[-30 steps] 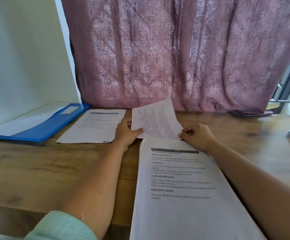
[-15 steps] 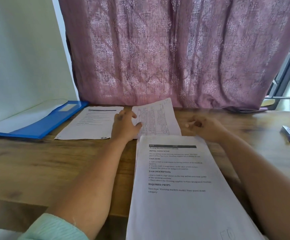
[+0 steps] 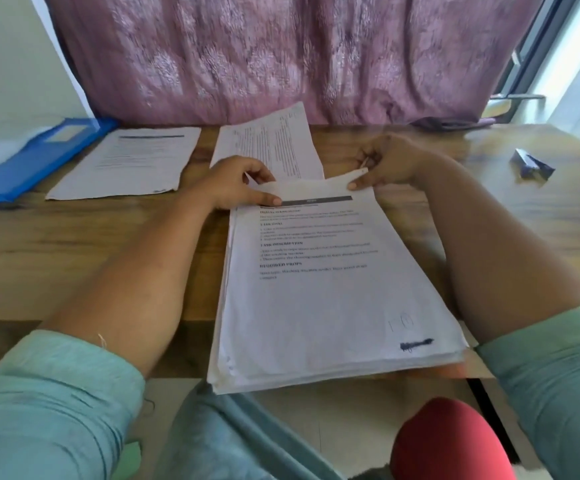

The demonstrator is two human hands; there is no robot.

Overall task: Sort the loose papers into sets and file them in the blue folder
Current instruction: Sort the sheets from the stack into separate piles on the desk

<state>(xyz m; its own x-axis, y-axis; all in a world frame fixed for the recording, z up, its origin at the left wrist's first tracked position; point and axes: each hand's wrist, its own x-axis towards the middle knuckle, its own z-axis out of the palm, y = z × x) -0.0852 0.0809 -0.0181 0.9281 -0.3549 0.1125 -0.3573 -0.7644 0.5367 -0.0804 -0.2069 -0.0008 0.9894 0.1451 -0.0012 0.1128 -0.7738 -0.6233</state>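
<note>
A thick stack of loose papers (image 3: 333, 299) lies in front of me, hanging over the near table edge. My left hand (image 3: 236, 185) pinches the far left corner of its top sheet. My right hand (image 3: 388, 162) pinches the far right corner, which is lifted a little. Beyond the stack a single printed sheet (image 3: 274, 143) lies by the curtain. Another printed sheet (image 3: 132, 161) lies further left. The blue folder (image 3: 35, 157) lies open at the far left of the table.
A small dark stapler-like object (image 3: 532, 164) sits on the wooden table (image 3: 56, 258) at the right. A pink curtain (image 3: 281, 53) hangs behind the table. A red rounded object (image 3: 451, 441) shows at the bottom right, below the table edge.
Both hands left the far sheet, which now lies flat by the curtain, and came back to the stack's far edge. They now pinch its top sheet. The camera tilted down.
</note>
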